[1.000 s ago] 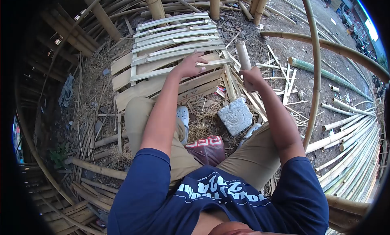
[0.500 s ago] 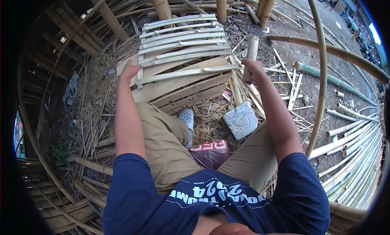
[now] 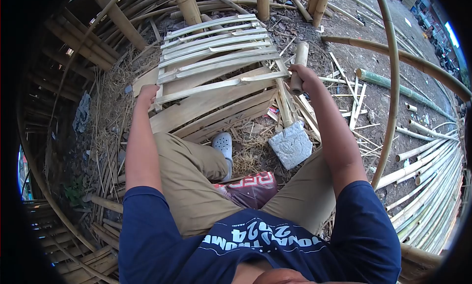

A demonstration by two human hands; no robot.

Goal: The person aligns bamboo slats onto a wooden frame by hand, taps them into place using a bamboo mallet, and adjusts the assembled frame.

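Note:
A panel of pale split-bamboo slats (image 3: 216,50) lies over a wooden crate (image 3: 231,112) in front of my knees. My left hand (image 3: 147,95) is closed at the panel's near left corner, by the side strip; its fingertips are partly hidden. In my right hand (image 3: 306,78) is a short thick bamboo piece (image 3: 301,55), gripped around its lower part and held upright just beyond the panel's right edge. The nearest slat (image 3: 221,87) lies apart from the others, with a wider gap behind it.
A pale stone block (image 3: 291,145) sits on the ground right of the crate. Bamboo poles (image 3: 432,185) are piled at the right, and loose strips (image 3: 356,104) are scattered nearby. A curved bamboo pole (image 3: 392,87) rises at my right. Bamboo posts (image 3: 187,9) stand behind the panel.
My left hand has moved toward me and slightly left, to the panel's near corner. The panel appears shifted left as the view moves a little. My right hand keeps the bamboo piece.

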